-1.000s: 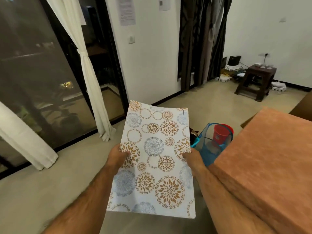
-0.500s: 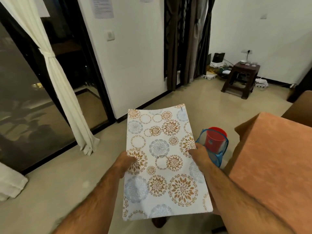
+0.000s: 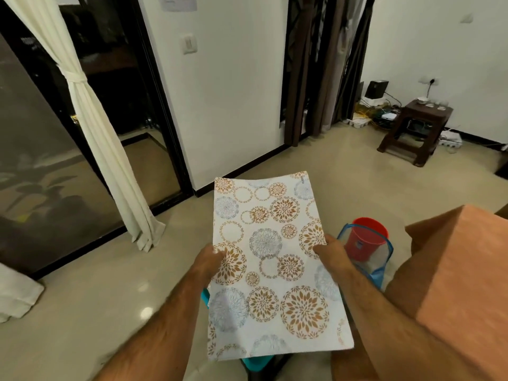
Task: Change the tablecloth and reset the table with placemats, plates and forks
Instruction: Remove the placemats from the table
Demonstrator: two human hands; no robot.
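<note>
A white placemat (image 3: 270, 268) printed with brown and blue flower circles is held flat in front of me, above the floor. My left hand (image 3: 207, 261) grips its left edge, thumb on top. My right hand (image 3: 331, 253) grips the right edge the same way. To the right stands the table under an orange tablecloth (image 3: 461, 273); its near corner is close to my right forearm. No plates or forks are in view.
A blue mesh basket (image 3: 383, 266) holding a red bucket (image 3: 367, 239) stands on the floor between the placemat and the table. A teal object (image 3: 257, 364) shows under the placemat. A dark stool (image 3: 415, 132) with cables stands by the far wall. White curtain (image 3: 110, 149) and glass doors at left.
The view has swung right, so the curtain and glass doors slid left and the table shifted in frame. Both hands keep the same hold on the placemat.
</note>
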